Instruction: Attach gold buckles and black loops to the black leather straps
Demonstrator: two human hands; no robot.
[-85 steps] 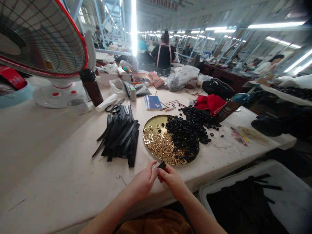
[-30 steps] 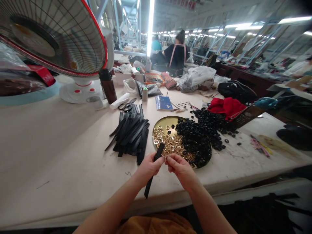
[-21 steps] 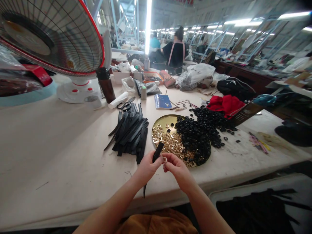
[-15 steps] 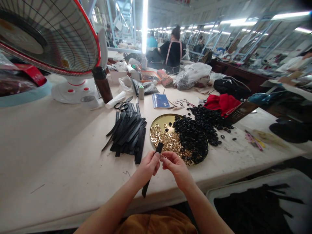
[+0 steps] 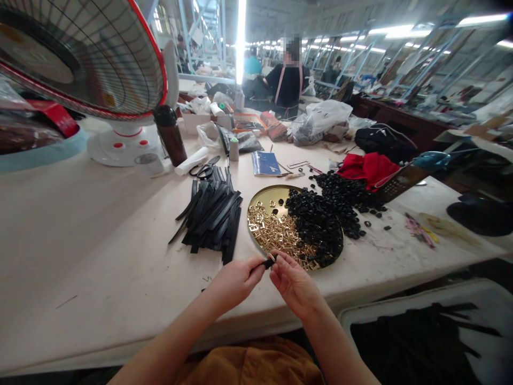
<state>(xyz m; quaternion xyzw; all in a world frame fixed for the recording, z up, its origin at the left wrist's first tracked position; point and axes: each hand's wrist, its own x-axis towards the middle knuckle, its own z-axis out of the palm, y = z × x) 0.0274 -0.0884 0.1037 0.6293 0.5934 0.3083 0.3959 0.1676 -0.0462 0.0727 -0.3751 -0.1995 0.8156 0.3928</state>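
Both hands pinched together over the near table (image 5: 100, 256) edge, just in front of the round gold tray (image 5: 264, 193).

The left hand (image 5: 234, 280) is closed around the black strap (image 5: 267, 263). Only a short end shows past its fingertips; the rest is hidden behind the hand. The visible stub lies roughly left-right and points toward the right hand (image 5: 294, 283). The strap's full long axis cannot be told. The right fingertips are nipped on a small gold buckle (image 5: 272, 257) at the strap's tip, too small to make out in detail. The white bin (image 5: 401, 303) at lower right is cut off by the frame.
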